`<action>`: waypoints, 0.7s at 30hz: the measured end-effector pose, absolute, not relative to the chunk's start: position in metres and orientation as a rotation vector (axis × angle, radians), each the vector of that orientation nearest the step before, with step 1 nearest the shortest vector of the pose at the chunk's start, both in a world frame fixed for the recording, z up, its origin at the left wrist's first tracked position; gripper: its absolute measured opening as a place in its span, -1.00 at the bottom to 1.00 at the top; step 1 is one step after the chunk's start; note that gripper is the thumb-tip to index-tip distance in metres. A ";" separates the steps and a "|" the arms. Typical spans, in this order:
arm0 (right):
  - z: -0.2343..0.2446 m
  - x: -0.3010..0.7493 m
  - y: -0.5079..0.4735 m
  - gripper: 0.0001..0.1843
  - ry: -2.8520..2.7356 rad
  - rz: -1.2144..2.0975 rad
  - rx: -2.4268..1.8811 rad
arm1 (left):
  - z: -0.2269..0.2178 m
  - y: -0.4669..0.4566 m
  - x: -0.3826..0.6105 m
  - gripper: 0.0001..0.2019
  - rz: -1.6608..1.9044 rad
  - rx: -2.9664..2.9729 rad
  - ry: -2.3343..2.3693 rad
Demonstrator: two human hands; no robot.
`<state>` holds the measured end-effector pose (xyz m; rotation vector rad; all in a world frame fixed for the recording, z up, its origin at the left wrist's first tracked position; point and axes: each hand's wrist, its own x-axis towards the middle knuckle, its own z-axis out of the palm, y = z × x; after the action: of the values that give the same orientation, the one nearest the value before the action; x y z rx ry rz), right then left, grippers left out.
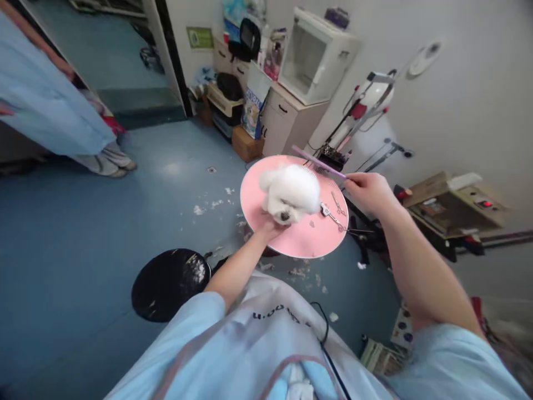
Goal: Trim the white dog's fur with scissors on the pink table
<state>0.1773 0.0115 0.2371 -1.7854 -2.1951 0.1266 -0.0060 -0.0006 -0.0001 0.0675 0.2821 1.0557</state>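
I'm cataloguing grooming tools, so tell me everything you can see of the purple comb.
The comb is long and slim, with a light purple spine and fine teeth showing faintly along its lower edge. Its material is unclear. The right hand grips it by one end; from there it slants up and leftward in the picture, beside the white dog and across the rim of the round pink table. Whether it touches the fur cannot be told.

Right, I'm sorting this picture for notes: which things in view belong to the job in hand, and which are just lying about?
Seem part of the job:
- white dog, left hand at its chin
- comb, in the right hand
- pink table
- scissors

Seem just lying about:
- black stool
- cardboard box
- printed bag
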 end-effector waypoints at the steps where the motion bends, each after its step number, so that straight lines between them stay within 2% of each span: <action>1: 0.246 0.168 0.025 -0.77 -2.294 0.249 -1.805 | 0.001 -0.001 -0.008 -0.76 1.066 0.088 0.244; 3: 0.258 0.156 0.044 -0.78 -2.364 0.547 -1.809 | 0.003 -0.002 -0.013 -0.72 1.077 0.113 0.178; 5: 0.264 0.152 0.057 -0.71 -2.228 0.700 -1.774 | 0.005 -0.002 -0.018 -0.68 1.088 0.112 0.132; 8: 0.265 0.152 0.067 -0.69 -2.046 0.664 -1.801 | 0.006 0.000 -0.023 -0.65 1.103 0.122 0.074; 12: 0.259 0.150 0.075 -0.72 -2.055 0.904 -1.820 | 0.003 0.006 -0.027 -0.57 1.150 0.137 0.024; 14: 0.254 0.149 0.079 -0.72 -1.907 0.890 -1.788 | 0.003 0.008 -0.029 -0.51 1.172 0.138 0.031; 17: 0.239 0.150 0.082 -0.75 -1.811 0.923 -1.844 | 0.008 0.009 -0.033 -0.42 1.201 0.152 0.075; 21: 0.213 0.156 0.077 -0.74 -1.592 1.085 -1.680 | 0.017 0.007 -0.035 -0.41 1.191 0.172 0.127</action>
<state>0.1559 0.0766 0.2133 -1.6799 -1.5917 1.0845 -0.0350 0.0073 0.0171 0.1725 0.1268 1.1912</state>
